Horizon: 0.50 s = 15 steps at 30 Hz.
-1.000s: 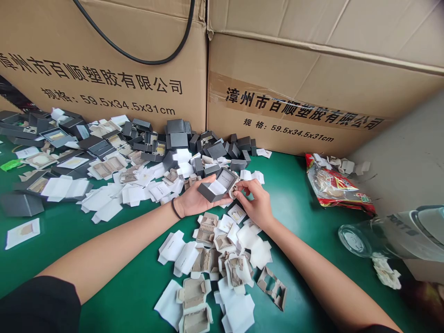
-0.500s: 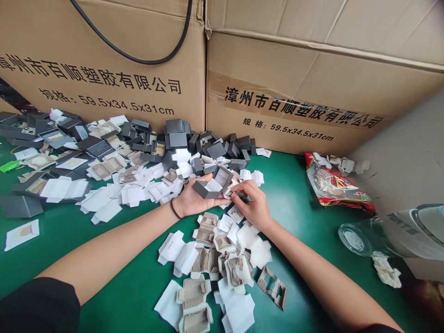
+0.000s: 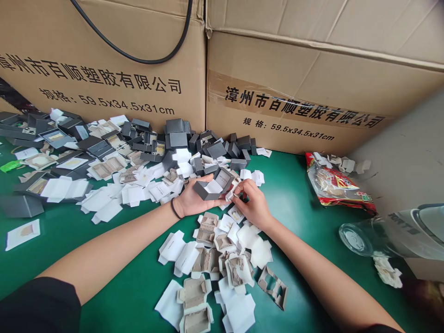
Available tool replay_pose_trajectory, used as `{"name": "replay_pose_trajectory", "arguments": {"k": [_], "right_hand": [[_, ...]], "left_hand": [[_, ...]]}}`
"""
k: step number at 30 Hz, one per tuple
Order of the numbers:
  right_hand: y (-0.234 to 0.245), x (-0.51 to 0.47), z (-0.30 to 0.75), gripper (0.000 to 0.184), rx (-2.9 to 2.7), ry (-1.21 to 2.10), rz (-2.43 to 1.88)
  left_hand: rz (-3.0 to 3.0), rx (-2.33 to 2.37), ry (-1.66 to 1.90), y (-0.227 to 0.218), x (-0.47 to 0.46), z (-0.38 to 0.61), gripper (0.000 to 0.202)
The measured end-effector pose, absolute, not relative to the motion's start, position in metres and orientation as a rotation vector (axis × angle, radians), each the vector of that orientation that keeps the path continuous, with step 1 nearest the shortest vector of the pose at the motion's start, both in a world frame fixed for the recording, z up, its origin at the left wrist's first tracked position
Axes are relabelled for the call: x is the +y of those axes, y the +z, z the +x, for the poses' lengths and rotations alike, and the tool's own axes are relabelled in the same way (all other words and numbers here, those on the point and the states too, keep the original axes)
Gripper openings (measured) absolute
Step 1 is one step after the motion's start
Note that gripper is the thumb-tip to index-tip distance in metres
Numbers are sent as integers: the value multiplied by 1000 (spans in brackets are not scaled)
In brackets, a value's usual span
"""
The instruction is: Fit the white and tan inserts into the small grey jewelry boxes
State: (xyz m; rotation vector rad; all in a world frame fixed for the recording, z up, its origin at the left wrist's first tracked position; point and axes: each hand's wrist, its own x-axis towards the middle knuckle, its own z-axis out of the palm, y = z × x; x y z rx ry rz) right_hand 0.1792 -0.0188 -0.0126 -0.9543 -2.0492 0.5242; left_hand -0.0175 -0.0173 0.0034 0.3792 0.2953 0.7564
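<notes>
My left hand (image 3: 190, 200) lies palm up and cradles a small open grey box (image 3: 214, 184) with a white lining; its lid stands tilted back. My right hand (image 3: 252, 201) is just right of the box, fingers pinched on a small white paper insert (image 3: 231, 193) at the box's right edge. Below both hands lies a heap of white and beige cardboard inserts (image 3: 222, 259) on the green table (image 3: 298, 199). A black band circles my left wrist.
A pile of grey boxes (image 3: 194, 143) and white inserts stretches across the back left. Two big cardboard cartons (image 3: 277, 69) wall off the rear. A red snack bag (image 3: 333, 185) and a glass jar on its side (image 3: 385, 233) lie at the right.
The box in my left hand has shifted slightly left and down. My right hand has moved closer to the box's right edge with the insert.
</notes>
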Motion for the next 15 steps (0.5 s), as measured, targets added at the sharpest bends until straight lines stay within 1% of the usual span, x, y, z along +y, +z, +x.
{"name": "replay_pose_trajectory", "arguments": {"k": [8, 12, 15], "right_hand": [[-13, -20, 179, 23, -1989, 502, -1008], [-16, -19, 180, 15, -1947, 546, -1063], [-18, -18, 180, 8, -1932, 588, -1026]], "left_hand": [[381, 320, 754, 0, -16, -19, 36], [343, 324, 752, -2, -15, -20, 35], [339, 314, 768, -2, -16, -20, 35]]}}
